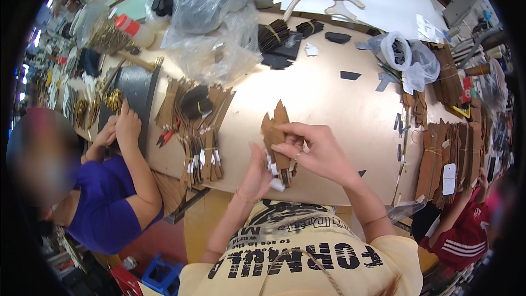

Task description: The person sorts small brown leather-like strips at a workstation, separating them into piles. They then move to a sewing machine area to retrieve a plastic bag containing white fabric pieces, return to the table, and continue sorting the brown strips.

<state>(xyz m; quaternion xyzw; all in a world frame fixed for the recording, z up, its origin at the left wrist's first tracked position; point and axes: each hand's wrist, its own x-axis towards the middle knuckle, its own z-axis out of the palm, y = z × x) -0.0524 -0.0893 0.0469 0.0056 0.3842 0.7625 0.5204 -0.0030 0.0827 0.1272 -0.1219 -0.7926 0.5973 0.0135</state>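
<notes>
Over the near middle of the table I have a small bundle of brown leather-like strips [278, 120] with pointed upper ends. White tags or paper [275, 184] show at its lower end. My right hand [318, 151] pinches the strips from the right, thumb and fingers closed on their middle. Along the lower left side lies my left hand [253, 174], its thumb pointing up and its other fingers partly hidden by the strips; it appears to hold them there. Left of my hands lie more brown strips [219, 104] and tagged bundles [204, 156].
Red-handled pliers [168, 134] lie at the left, near a co-worker in purple [109, 200]. Plastic bags [211, 33] and banded black pieces [273, 35] stand at the back. Stacked brown strips [449, 156] line the right, beside another person in red [463, 230].
</notes>
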